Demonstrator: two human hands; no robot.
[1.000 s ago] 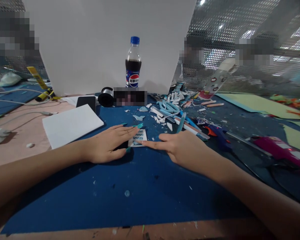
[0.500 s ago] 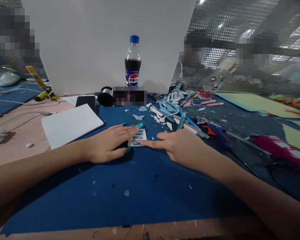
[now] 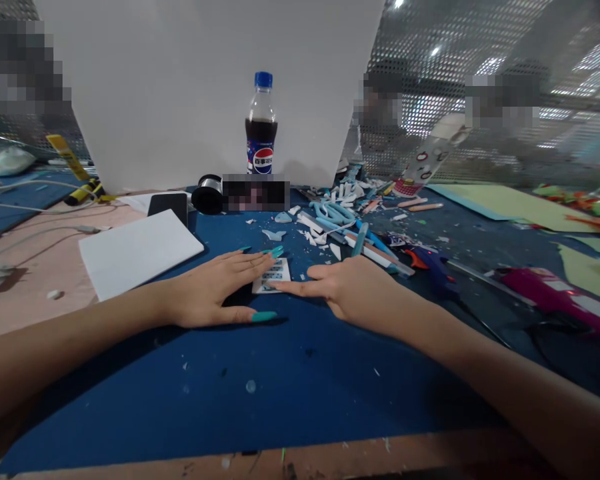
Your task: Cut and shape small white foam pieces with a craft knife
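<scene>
My left hand (image 3: 217,287) lies flat on the blue mat, fingers spread, with long teal nails. Its fingertips rest over the upper left of a small white card (image 3: 285,275) printed with rows of blue marks, hiding part of it. The thumb is stretched along the mat below the card. From the right, my right hand (image 3: 355,287) touches the card's lower part with its outstretched index finger; the other fingers are curled and nothing shows in them. A light blue stick (image 3: 361,239) stands out just behind that hand, its lower end hidden.
Blue scissors (image 3: 335,213), pens and white scraps crowd the area beyond my right hand. A cola bottle (image 3: 261,137) and a wire spool (image 3: 209,193) stand behind. A white sheet (image 3: 141,253) lies left; a magenta glue gun (image 3: 555,297) lies right.
My left thumb has stretched out to the right and moved slightly away from the card. Both hands otherwise stay at the card. The whole view has shifted a little.
</scene>
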